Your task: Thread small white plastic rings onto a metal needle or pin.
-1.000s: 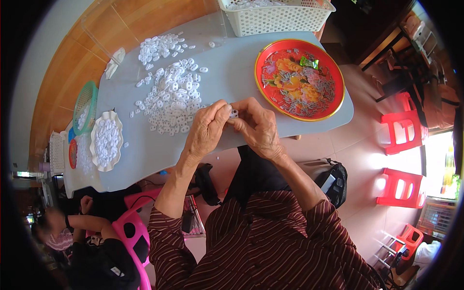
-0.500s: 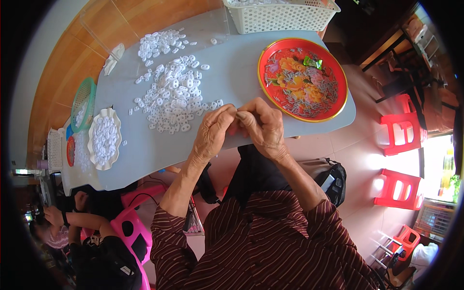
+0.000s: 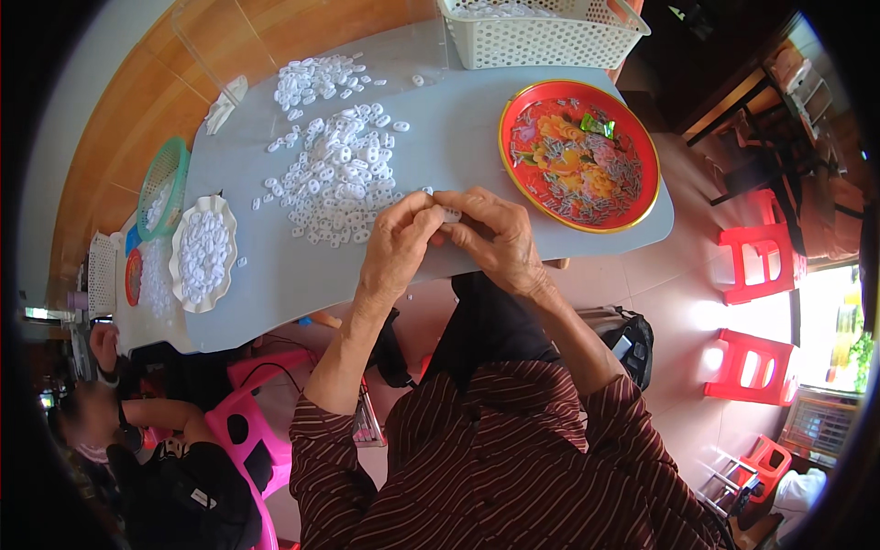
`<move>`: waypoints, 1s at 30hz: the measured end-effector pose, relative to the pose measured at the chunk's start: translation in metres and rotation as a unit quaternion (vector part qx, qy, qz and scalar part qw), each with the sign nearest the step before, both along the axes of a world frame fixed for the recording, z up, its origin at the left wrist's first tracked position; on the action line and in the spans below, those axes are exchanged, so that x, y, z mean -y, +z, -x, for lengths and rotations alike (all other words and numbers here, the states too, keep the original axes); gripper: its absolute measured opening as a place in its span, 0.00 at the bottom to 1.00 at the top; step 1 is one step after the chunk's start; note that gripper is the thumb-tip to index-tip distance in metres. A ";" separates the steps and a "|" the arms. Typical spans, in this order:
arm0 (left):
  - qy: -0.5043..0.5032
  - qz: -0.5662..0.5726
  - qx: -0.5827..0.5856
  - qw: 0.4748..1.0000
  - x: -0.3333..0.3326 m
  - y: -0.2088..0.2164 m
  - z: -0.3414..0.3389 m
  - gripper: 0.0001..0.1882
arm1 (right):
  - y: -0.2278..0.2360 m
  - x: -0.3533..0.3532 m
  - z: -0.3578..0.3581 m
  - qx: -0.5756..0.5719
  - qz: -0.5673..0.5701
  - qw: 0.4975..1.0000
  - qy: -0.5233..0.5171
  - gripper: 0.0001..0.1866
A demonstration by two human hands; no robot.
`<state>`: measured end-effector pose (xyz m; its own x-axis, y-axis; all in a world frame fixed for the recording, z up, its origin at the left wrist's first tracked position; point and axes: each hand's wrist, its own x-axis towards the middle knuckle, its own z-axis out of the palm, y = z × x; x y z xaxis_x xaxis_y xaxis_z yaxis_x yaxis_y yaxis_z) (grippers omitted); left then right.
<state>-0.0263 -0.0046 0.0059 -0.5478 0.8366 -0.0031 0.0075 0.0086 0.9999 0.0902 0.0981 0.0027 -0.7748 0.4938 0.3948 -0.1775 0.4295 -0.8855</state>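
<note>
My left hand (image 3: pixel 396 240) and my right hand (image 3: pixel 500 244) meet over the near edge of the grey table (image 3: pixel 440 119), fingertips pinched together. Between them shows a small white plastic piece (image 3: pixel 451 215), partly covered by the fingers; whether anything smaller is held with it cannot be seen. Just beyond my left hand spreads a pile of white oval plastic pieces (image 3: pixel 341 174), many with two holes. To the right of my right hand lies a round red flowered tray (image 3: pixel 507 137) with a gold rim, scattered with small grey metal pins (image 3: pixel 596 206) and one green wrapped packet (image 3: pixel 598 125).
A second heap of white pieces (image 3: pixel 312 81) lies farther back. At the left stand a scalloped white dish (image 3: pixel 225 266) of pieces and a green basket (image 3: pixel 174 174). A perforated white basket (image 3: pixel 550 46) sits at the back. Another person (image 3: pixel 174 458) sits lower left; red stools (image 3: pixel 752 367) stand right.
My fingers have shifted, and a white piece now shows between them. The view has tilted slightly. The other person at the lower left has moved an arm and leaned.
</note>
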 end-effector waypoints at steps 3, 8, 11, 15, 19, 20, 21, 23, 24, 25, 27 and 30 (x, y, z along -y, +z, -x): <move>0.008 0.000 -0.014 1.000 -0.001 -0.002 0.000 0.12 | -0.005 -0.003 -0.001 0.014 0.089 0.996 0.028 0.16; 0.019 0.048 -0.062 0.997 0.003 0.012 -0.006 0.11 | -0.004 -0.003 -0.002 0.005 0.155 0.987 0.045 0.14; 0.020 0.010 -0.106 0.994 0.002 0.012 -0.014 0.08 | -0.003 -0.004 -0.003 -0.006 0.178 0.983 0.033 0.12; 0.030 -0.031 -0.134 0.990 -0.004 -0.004 -0.025 0.09 | -0.007 -0.006 0.007 0.006 0.183 0.983 -0.028 0.09; 0.068 -0.084 -0.134 0.985 -0.008 -0.005 -0.028 0.09 | 0.016 -0.011 0.017 0.022 0.102 0.991 -0.079 0.11; 0.079 -0.085 -0.132 0.984 -0.005 -0.004 -0.027 0.09 | 0.024 -0.017 0.022 0.049 0.042 0.994 -0.084 0.12; 0.062 -0.068 -0.149 0.985 -0.003 -0.008 -0.022 0.09 | 0.035 -0.028 0.031 0.033 -0.016 0.994 -0.106 0.12; 0.079 -0.060 -0.142 0.985 0.007 -0.014 -0.015 0.09 | 0.049 -0.058 0.061 0.037 -0.095 0.986 -0.133 0.11; 0.079 -0.058 -0.134 0.986 0.008 -0.013 -0.014 0.09 | 0.060 -0.081 0.076 0.036 -0.111 0.981 -0.154 0.11; 0.079 -0.084 -0.119 0.986 0.004 -0.008 -0.019 0.09 | 0.075 -0.114 0.086 -0.019 -0.187 0.960 -0.206 0.11; 0.073 -0.095 -0.071 0.990 0.002 -0.011 -0.021 0.09 | 0.100 -0.163 0.105 -0.022 -0.204 0.944 -0.259 0.14; 0.068 -0.110 -0.007 0.992 0.002 -0.014 -0.019 0.09 | 0.116 -0.211 0.119 0.006 -0.336 0.902 -0.271 0.14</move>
<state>-0.0070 -0.0063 -0.0080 -0.6545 0.7343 0.1801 0.0350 -0.2086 0.9774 -0.0290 0.3092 0.1192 -0.4972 0.4535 0.7397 0.2278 0.8908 -0.3931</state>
